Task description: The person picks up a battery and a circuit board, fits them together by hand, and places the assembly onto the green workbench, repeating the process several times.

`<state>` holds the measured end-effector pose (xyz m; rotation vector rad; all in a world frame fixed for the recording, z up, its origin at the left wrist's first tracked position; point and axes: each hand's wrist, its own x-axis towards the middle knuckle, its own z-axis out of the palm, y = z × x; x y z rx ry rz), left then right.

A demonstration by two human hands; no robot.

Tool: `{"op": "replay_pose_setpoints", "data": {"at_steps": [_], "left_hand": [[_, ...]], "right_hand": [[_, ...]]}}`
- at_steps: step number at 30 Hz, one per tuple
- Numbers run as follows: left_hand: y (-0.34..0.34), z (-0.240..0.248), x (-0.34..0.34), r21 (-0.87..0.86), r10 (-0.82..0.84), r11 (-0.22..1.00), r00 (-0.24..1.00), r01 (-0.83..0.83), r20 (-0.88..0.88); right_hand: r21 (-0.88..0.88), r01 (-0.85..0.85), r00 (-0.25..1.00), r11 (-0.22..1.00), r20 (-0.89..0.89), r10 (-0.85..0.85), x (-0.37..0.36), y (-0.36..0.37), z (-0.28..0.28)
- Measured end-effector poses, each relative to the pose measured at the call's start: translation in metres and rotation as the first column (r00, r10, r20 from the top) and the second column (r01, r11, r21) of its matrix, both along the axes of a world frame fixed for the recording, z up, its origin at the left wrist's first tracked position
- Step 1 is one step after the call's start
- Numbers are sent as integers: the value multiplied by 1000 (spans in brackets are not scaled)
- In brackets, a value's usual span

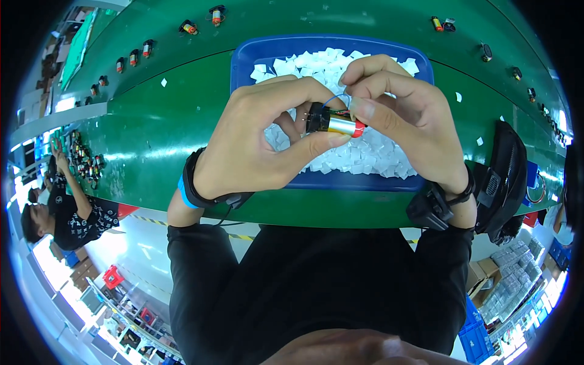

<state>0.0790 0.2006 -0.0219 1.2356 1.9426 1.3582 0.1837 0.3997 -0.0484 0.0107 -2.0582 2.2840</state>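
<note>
Both of my hands hold one small part over a blue tray point(243, 61). The part point(334, 121) is a silver cylinder with a red end and a black block with pins at its left end; thin blue and red wires loop above it. My left hand point(255, 140) pinches the black end between thumb and fingers. My right hand point(401, 103) grips the red end and the wires with thumb and forefinger. The tray is full of small white square pieces point(377, 152).
The tray sits on a green conveyor belt point(158, 128). Several similar small parts point(134, 58) ride along the belt's far lane. A black device point(505, 176) lies at the right. Another person point(67, 207) works at the belt on the left. Boxes and crates stand below.
</note>
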Motion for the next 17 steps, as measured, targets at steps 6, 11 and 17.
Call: {"op": "replay_pose_setpoints", "data": {"at_steps": [6,11,17], "left_hand": [[1,-3,-9,7,-14,1000,986,13,166],[2,-3,-22,-41,10,999,936,5,351],[-28,8,-24,-10,26,1000,917,-24,399]], "right_hand": [[45,-44,999,998,13,44,-4,4,6],[467,91,987,880,-158,-19,-2,1,18],[650,193,904,736,-409,124,-27,-11,14]]}}
